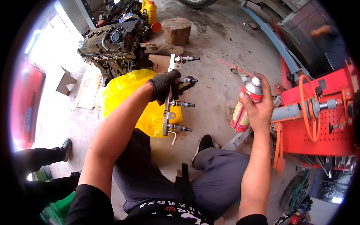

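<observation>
- Locate the straight silver metal rail point(167, 112) near the centre of the view. You hold it raised, its length running away from you, above the crumpled bright yellow plastic bag point(129, 88).
- Note the four silver-and-black cylindrical injectors point(183, 104) fitted along the rail, their black ends pointing to your right. A thin bent metal pipe point(174, 138) projects at the rail's near end.
- Left hand point(165, 85), in a dark knitted glove: your fingers are closed around the rail, above its middle, beside the second injector from the far end.
- Right hand point(259, 107), bare: your fingers are wrapped around the red-and-yellow cylindrical spray can point(242, 112), which is tilted. Your index finger rests at its white nozzle. You cannot tell from this view whether the nozzle is pressed.
- The thin red straw point(235, 69) extends from the nozzle toward the far left; its tip is apart from the injectors.
- Beyond the bag, to the left, a grimy dark metal engine point(112, 43) stands near the round-topped wooden stump point(177, 32). The yellow plastic jug point(149, 12) is behind them.
- To your right stands the red metal tool rack point(300, 144) with a perforated panel; a looped orange hose point(302, 108) hangs in front.
</observation>
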The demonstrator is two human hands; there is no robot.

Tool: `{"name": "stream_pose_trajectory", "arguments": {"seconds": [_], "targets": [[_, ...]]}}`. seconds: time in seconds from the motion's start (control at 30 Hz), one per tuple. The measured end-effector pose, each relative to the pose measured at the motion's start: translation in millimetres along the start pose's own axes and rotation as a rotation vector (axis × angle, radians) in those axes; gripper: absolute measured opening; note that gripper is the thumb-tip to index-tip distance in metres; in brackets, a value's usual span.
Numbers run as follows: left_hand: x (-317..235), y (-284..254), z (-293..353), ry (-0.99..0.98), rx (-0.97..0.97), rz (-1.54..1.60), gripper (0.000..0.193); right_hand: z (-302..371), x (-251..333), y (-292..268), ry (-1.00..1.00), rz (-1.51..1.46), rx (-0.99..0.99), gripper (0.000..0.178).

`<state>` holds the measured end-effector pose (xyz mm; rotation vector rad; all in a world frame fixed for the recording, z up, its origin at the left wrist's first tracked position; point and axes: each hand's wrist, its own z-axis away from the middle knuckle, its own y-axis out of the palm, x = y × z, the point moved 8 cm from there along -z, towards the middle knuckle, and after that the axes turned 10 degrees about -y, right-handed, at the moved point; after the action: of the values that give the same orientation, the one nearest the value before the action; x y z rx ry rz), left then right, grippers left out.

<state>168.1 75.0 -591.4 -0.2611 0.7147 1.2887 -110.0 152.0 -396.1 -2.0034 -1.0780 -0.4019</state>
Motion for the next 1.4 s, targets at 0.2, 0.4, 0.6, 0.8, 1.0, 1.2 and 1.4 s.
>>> {"name": "stream_pose_trajectory", "arguments": {"seconds": [0.2,0.4,0.6,0.8,1.0,1.2,1.4], "targets": [[2.7,42.2,11.9,-0.017,0.084,-0.162,0.035,21.6,12.5,-29.1,-0.079,0.13,0.013,0.059],[6.4,57.0,13.2,0.031,0.13,-0.285,0.036,26.0,2.6,-31.9,-0.088,0.176,0.033,0.058],[-2.9,60.2,11.4,0.036,0.141,-0.371,0.041,17.4,-2.8,-23.6,-0.094,0.218,0.052,0.058],[5.4,41.3,-18.1,-0.081,0.105,-0.322,0.044,11.4,-6.1,-14.0,-0.074,0.259,0.087,0.057],[3.7,42.9,-26.7,-0.016,0.127,-0.143,0.043,11.6,-10.0,-11.7,-0.078,0.283,0.098,0.057],[3.2,42.2,-22.1,-0.033,0.128,-0.159,0.043,11.2,-8.7,-12.9,-0.076,0.312,0.089,0.057],[-26.1,38.0,-3.8,0.056,-0.146,-0.679,0.044,18.2,-16.0,-34.7,-0.032,0.373,-0.008,0.061]]}}
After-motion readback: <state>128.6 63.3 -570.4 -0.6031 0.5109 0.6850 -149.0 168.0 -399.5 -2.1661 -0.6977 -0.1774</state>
